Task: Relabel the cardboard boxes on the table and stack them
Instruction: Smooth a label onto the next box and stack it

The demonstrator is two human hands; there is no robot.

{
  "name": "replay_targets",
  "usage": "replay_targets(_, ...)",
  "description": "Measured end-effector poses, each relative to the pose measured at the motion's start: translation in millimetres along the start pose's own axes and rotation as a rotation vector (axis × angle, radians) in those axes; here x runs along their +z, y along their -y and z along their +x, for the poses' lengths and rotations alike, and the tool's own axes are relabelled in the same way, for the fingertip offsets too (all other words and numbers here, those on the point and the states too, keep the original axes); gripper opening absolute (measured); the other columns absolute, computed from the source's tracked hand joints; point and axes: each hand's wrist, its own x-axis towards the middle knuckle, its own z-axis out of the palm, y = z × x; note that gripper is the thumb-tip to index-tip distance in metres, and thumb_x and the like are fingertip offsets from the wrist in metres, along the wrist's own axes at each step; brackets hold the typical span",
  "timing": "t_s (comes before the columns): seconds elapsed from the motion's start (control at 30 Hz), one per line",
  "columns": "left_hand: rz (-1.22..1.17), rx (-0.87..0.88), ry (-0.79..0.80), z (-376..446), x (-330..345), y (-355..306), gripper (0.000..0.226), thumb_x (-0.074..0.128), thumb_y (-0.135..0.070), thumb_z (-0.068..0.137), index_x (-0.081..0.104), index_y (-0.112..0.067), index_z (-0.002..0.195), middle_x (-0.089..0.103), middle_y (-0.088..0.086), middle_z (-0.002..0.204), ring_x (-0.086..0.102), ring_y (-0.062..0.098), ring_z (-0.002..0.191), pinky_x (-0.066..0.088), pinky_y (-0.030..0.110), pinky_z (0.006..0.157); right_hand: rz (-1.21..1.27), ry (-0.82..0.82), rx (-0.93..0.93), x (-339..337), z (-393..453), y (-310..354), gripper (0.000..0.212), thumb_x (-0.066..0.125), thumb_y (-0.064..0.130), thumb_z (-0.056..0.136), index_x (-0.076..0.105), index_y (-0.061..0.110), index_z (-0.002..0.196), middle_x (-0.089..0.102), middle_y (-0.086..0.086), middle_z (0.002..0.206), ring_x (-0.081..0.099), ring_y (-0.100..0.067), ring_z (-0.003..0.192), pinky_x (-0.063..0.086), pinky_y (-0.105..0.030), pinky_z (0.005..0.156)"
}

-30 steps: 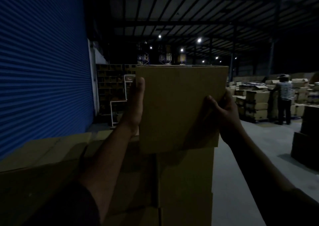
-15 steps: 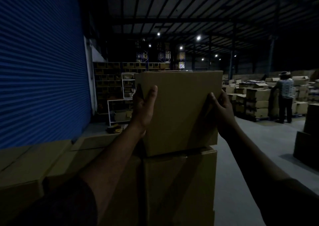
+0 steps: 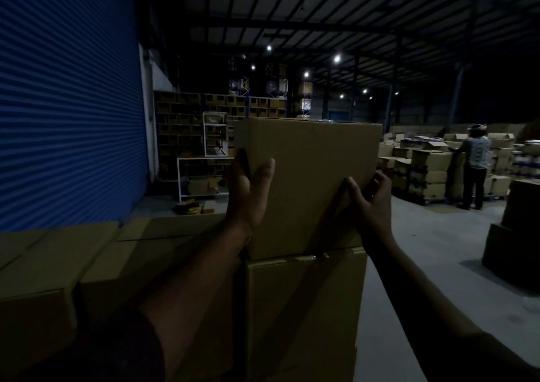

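A cardboard box (image 3: 306, 183) is held at its two sides above a stack: the left hand (image 3: 248, 194) is laid against the left wall with the thumb stretched up the near face, and the right hand (image 3: 371, 200) is curled round the lower right corner, fingers bent behind the edge. The box sits on, or just above, the lower box (image 3: 304, 317) of the stack; whether its full weight is already borne there cannot be told, since the seam between them lies in shadow. The upper box appears set slightly to the left and tilted, its bottom edge not quite parallel with the top of the lower one. The step in hand is judged to be the seating of this box. It would be done well if the near bottom edge were set down first, the box then squared so that its corners lie over those of the box beneath, and the hands withdrawn only once it is felt to rest flat. The right fingers should be kept clear of the seam lest they be pinched. More boxes (image 3: 87, 259) lie to the left at a lower level. No label can be seen on the near face.
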Motion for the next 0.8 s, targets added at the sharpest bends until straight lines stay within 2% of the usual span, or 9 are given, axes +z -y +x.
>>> replay_targets(0.07,0.001,-0.012,-0.003,-5.6,-1.9,1.6,0.093,0.067,-0.085,0.077,0.036,-0.043,0.154,0.052,-0.005,0.15,0.059,0.015,0.131,0.056,0.049,0.104,-0.097,-0.064,-0.041,-0.6,-7.9,2.8,0.069,0.074,0.056,0.085,0.04,0.033,0.14,0.045,0.006,0.138,0.05,-0.014,0.128,0.052,-0.045,0.104)
replay_targets(0.17,0.009,-0.003,-0.005,-16.2,-7.0,-2.6,0.096,0.066,-0.087,0.077,0.035,-0.041,0.155,0.05,-0.008,0.154,0.055,0.014,0.136,0.052,0.051,0.109,-0.217,-0.17,-0.141,-1.9,-22.9,14.3,0.065,0.073,0.05,0.088,0.042,0.023,0.138,0.045,0.0,0.134,0.047,-0.019,0.126,0.05,-0.047,0.104)
replay_targets(0.27,0.069,0.022,0.02,-35.6,-16.5,-10.8,0.098,0.059,-0.09,0.077,0.027,-0.043,0.158,0.039,-0.01,0.162,0.046,0.014,0.144,0.046,0.052,0.114,-0.241,-0.179,-0.234,2.7,-41.6,31.7,0.058,0.073,0.044,0.09,0.047,0.019,0.135,0.047,-0.001,0.131,0.048,-0.017,0.123,0.052,-0.046,0.099)
replay_targets(0.37,0.128,0.051,0.031,-54.8,-32.2,-17.5,0.094,0.058,-0.084,0.083,0.023,-0.044,0.16,0.025,-0.015,0.168,0.033,0.011,0.151,0.04,0.05,0.119,-0.228,-0.093,-0.334,17.8,-65.8,52.6,0.056,0.073,0.039,0.091,0.048,0.018,0.135,0.047,0.003,0.131,0.051,-0.012,0.118,0.055,-0.04,0.093)
replay_targets(0.47,0.192,0.1,0.019,-71.3,-53.0,-22.7,0.088,0.055,-0.073,0.09,0.021,-0.039,0.163,0.021,-0.019,0.168,0.028,-0.001,0.148,0.037,0.033,0.114,-0.182,0.005,-0.393,41.4,-96.7,75.4,0.052,0.075,0.035,0.091,0.051,0.016,0.133,0.05,0.002,0.129,0.053,-0.01,0.115,0.056,-0.035,0.09)
replay_targets(0.53,0.228,0.136,0.004,-82.8,-70.0,-25.7,0.084,0.056,-0.068,0.094,0.021,-0.037,0.163,0.022,-0.026,0.163,0.028,-0.016,0.141,0.034,0.02,0.107,-0.124,0.083,-0.409,59.7,-120.8,90.7,0.049,0.074,0.034,0.091,0.052,0.016,0.131,0.049,0.003,0.128,0.053,-0.007,0.116,0.055,-0.032,0.091)
replay_targets(0.57,0.255,0.149,-0.004,-88.8,-79.6,-27.3,0.081,0.057,-0.066,0.096,0.021,-0.037,0.163,0.022,-0.028,0.163,0.027,-0.02,0.139,0.033,0.019,0.106,-0.098,0.127,-0.412,69.0,-133.7,97.8,0.047,0.074,0.033,0.091,0.052,0.017,0.13,0.049,0.005,0.128,0.053,-0.007,0.117,0.055,-0.031,0.092)
replay_targets(0.67,0.329,0.171,-0.04,-109.1,-114.3,-33.2,0.082,0.054,-0.072,0.094,0.023,-0.04,0.162,0.022,-0.027,0.166,0.024,-0.012,0.147,0.034,0.03,0.114,-0.009,0.273,-0.388,97.7,-172.3,112.3,0.041,0.073,0.03,0.093,0.052,0.022,0.127,0.049,0.006,0.126,0.054,-0.004,0.115,0.055,-0.035,0.091)
replay_targets(0.8,0.435,0.226,-0.112,-136.5,-172.1,-41.5,0.081,0.054,-0.069,0.095,0.028,-0.031,0.162,0.028,-0.021,0.166,0.026,-0.005,0.151,0.033,0.031,0.12,0.103,0.422,-0.358,142.1,-226.4,126.6,0.041,0.07,0.034,0.094,0.052,0.024,0.13,0.051,0.008,0.126,0.055,-0.008,0.119,0.055,-0.037,0.093)
